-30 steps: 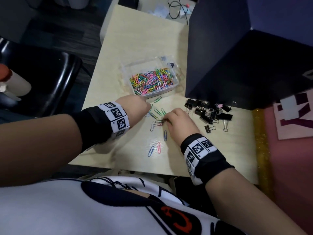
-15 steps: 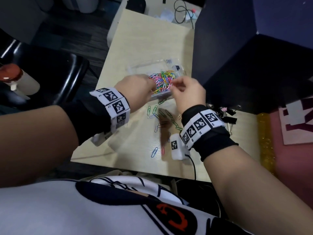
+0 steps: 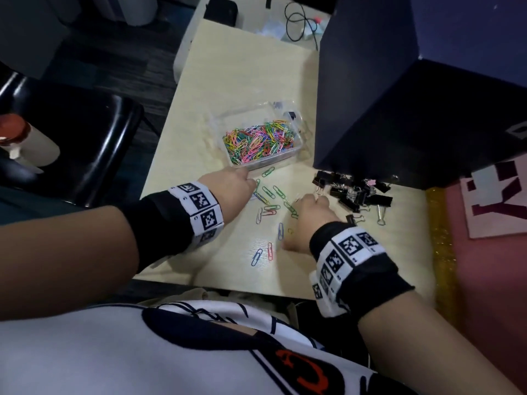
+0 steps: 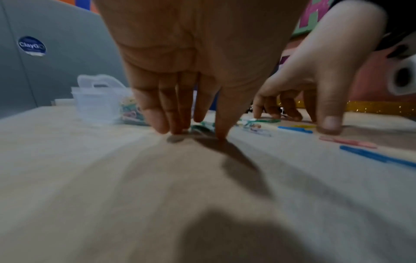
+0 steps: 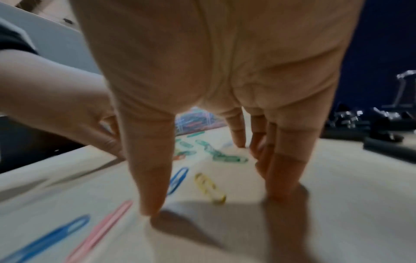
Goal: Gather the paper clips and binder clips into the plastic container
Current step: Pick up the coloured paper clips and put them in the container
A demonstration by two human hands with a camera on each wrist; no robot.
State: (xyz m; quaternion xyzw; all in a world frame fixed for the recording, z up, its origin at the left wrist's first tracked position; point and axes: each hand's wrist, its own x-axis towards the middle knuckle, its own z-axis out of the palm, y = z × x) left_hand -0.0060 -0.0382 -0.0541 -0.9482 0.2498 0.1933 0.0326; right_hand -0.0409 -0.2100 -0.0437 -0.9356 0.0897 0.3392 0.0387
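Observation:
The clear plastic container (image 3: 296, 151), full of coloured paper clips, stands mid-table. Loose paper clips (image 3: 271, 208) lie scattered in front of it, and a pile of black binder clips (image 3: 356, 195) lies to their right. My left hand (image 4: 200, 133) has its straight fingers and thumb planted on the table, either side of a green clip (image 4: 201, 127) just in front of the container. My right hand (image 5: 216, 202) stands on spread fingertips (image 5: 281, 186), straddling a yellow clip (image 5: 209, 186) with a blue clip (image 5: 178, 179) beside it. Neither hand holds anything.
A dark blue partition (image 3: 385, 95) rises right behind the binder clips and beside the container. A black chair (image 3: 85, 143) stands left of the table. Cables (image 3: 299, 24) lie at the far end. A pink mat (image 3: 490, 252) borders the right edge.
Half a second ago both hands were raised at the container, the right one over it. Both have come back down to the table among the loose clips.

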